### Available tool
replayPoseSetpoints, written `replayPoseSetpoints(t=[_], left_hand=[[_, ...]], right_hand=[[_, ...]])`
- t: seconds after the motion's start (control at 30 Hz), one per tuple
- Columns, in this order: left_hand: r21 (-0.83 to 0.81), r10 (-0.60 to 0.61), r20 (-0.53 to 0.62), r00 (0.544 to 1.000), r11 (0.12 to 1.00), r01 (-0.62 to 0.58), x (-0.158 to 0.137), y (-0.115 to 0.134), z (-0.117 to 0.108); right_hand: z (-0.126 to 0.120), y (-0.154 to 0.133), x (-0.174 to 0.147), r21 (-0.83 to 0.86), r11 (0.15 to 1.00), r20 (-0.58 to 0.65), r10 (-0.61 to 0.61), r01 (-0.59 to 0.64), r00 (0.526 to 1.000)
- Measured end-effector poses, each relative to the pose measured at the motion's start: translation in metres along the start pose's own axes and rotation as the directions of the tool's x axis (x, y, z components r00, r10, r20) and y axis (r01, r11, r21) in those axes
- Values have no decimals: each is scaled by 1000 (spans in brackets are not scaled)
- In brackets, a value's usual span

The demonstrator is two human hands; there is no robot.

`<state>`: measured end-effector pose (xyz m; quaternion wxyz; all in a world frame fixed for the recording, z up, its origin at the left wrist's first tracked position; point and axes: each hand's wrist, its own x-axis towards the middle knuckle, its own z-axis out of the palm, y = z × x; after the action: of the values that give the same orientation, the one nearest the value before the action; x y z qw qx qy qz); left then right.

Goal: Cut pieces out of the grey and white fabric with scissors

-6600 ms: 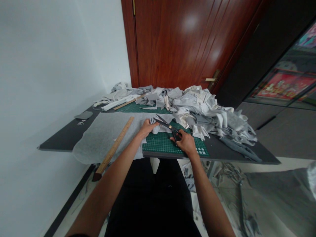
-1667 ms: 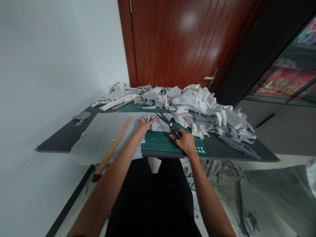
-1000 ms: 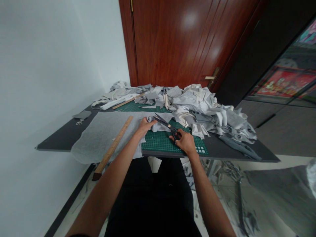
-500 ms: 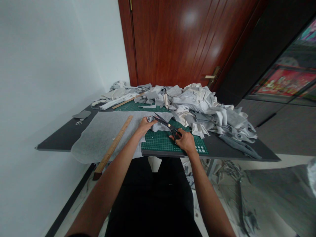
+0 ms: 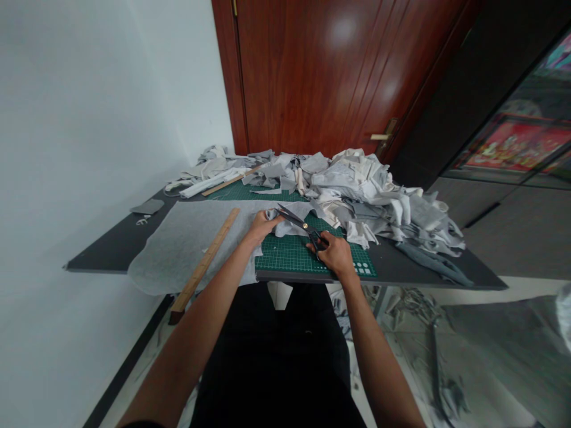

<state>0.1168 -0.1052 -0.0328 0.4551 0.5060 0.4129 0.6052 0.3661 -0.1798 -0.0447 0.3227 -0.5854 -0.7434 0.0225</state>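
Observation:
My right hand (image 5: 335,252) is closed round the handles of black scissors (image 5: 305,226). Their blades stand apart and point left, reaching close to my left hand (image 5: 262,228). That hand pinches a bunched edge of light grey fabric (image 5: 182,238), which lies spread over the left half of the table and hangs past its front edge. Under the scissors is a green cutting mat (image 5: 289,255) with a white grid. A wooden ruler (image 5: 205,263) lies slantwise on the fabric, left of my left forearm, its dark near end jutting out beyond the table.
A large heap of white and grey fabric scraps (image 5: 357,181) fills the back and right of the dark table (image 5: 102,249). A second wooden strip (image 5: 232,181) lies at the back left. One grey piece (image 5: 148,206) sits at the left edge. More scraps (image 5: 413,312) litter the floor.

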Motion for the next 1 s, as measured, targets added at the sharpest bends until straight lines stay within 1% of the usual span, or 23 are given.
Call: replayPoseSetpoints(t=[0.3, 0.53, 0.77, 0.9, 1.0], left_hand=[[11, 11, -1, 1000, 1000, -11, 1, -4, -2], [23, -9, -17, 1000, 1000, 9, -1, 2, 1], [25, -13, -6, 1000, 1000, 13, -5, 7, 4], [26, -12, 8, 1000, 1000, 12, -6, 8, 4], [31, -11, 12, 1000, 999, 11, -6, 9, 5]], right_hand=[[-1, 0, 0, 6, 1000, 8, 3, -3, 1000], [-3, -1, 0, -70, 997, -8, -10, 9, 1000], [-4, -3, 0, -95, 995, -39, 9, -12, 999], [-6, -6, -1, -52, 998, -86, 39, -43, 996], [-8, -8, -1, -3, 999, -97, 40, -41, 995]])
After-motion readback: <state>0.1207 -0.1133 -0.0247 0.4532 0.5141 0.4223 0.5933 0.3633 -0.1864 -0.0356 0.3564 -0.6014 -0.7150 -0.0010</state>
